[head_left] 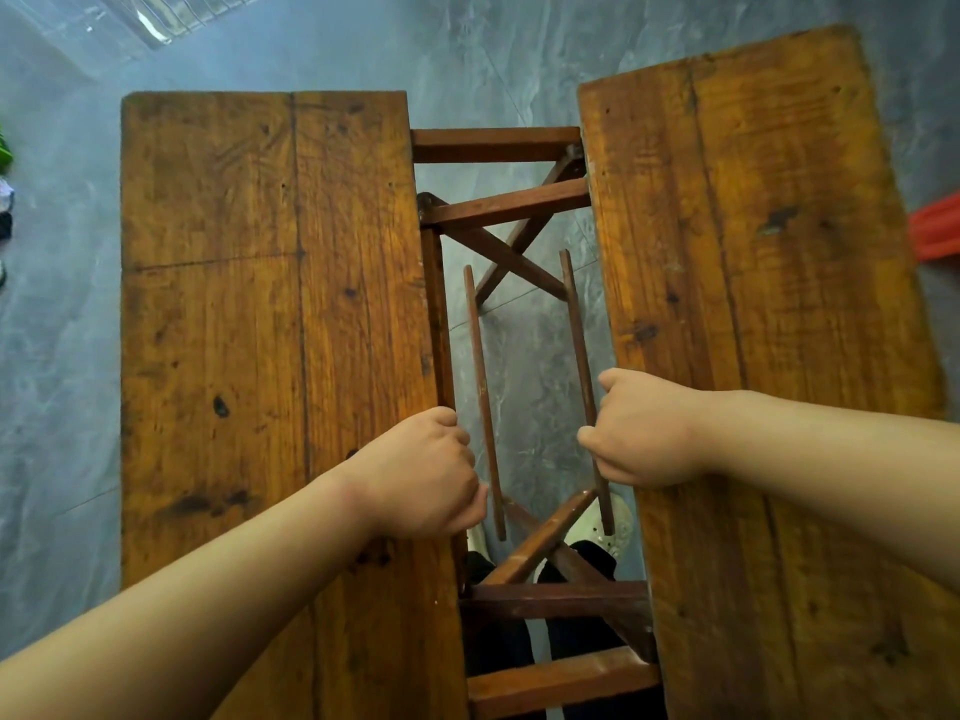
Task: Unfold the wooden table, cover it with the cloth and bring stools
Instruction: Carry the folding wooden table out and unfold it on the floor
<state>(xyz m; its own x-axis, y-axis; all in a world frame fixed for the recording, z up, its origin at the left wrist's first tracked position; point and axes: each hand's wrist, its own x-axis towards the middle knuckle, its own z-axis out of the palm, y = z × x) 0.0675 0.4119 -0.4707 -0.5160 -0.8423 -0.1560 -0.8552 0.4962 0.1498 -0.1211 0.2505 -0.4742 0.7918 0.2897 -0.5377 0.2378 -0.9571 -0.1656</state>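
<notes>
The wooden table stands below me with its two brown plank halves spread apart, the left half and the right half, and a wide gap between them. In the gap I see crossed legs, cross rails and two thin rods. My left hand is closed over the inner edge of the left half. My right hand is closed over the inner edge of the right half, beside the right rod. No cloth or stool is in view.
Grey marbled floor surrounds the table. My feet in white shoes stand under the gap. A red object lies at the right edge, and green and dark items lie at the left edge.
</notes>
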